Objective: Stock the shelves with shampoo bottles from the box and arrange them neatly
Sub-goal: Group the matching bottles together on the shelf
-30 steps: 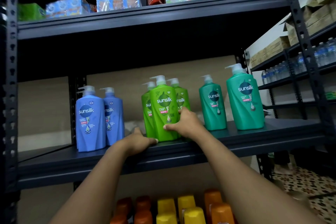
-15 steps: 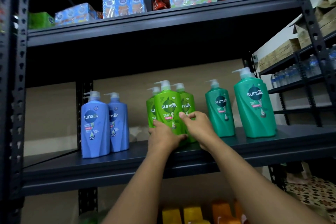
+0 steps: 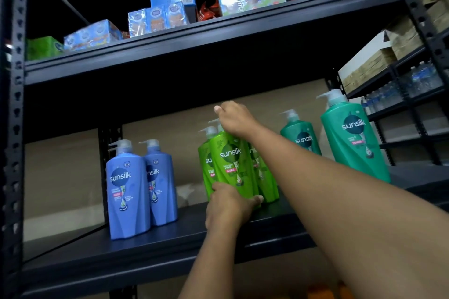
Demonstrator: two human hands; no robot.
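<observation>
Three bright green shampoo bottles stand bunched on the dark metal shelf (image 3: pixel 150 252). My left hand (image 3: pixel 227 206) grips the base of the front green bottle (image 3: pixel 230 162). My right hand (image 3: pixel 234 118) is curled over its pump top, hiding the pump. Two blue bottles (image 3: pixel 127 192) stand to the left, one behind the other. Two teal bottles stand to the right, a small-looking one (image 3: pixel 300 136) further back and a large one (image 3: pixel 352 138) at the front. The box is not in view.
The shelf above (image 3: pixel 194 39) carries blue wrapped carton packs and a green pack. Another rack at the right holds water bottles (image 3: pixel 422 80) and cardboard boxes. Orange items show below the shelf at the bottom edge. A perforated upright (image 3: pixel 14 128) bounds the left side.
My right hand rose from the side of the green bottles to the front bottle's pump top. My left hand stays at the base. The view tilted and drew closer.
</observation>
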